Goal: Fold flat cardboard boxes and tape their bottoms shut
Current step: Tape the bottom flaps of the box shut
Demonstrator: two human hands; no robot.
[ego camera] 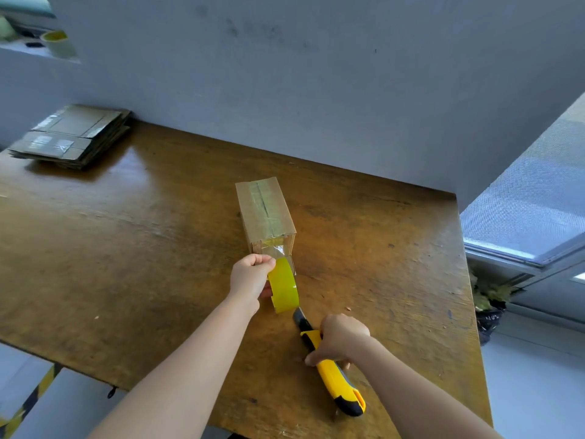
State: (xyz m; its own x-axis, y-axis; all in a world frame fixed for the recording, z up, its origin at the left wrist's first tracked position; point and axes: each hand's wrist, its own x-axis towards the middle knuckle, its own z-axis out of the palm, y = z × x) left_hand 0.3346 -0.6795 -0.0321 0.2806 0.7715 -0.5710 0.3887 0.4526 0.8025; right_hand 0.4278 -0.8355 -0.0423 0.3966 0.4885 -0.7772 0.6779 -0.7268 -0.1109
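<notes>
Two hands: tape roll in left hand, box beyond.

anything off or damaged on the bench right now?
Nothing damaged. The cardboard box stands with its seam already taped, and the strip still runs uncut down to the tape roll in the left hand. The right hand grips the utility knife. The flat box stack overhangs the table edge slightly.

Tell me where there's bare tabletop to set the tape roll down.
Widest bare patch: left of the box, between it and the flat cardboard stack in the far-left corner. Smaller strip right of the box, up to the table edge. Crowded near front: left hand, tape roll, right hand, utility knife.
</notes>
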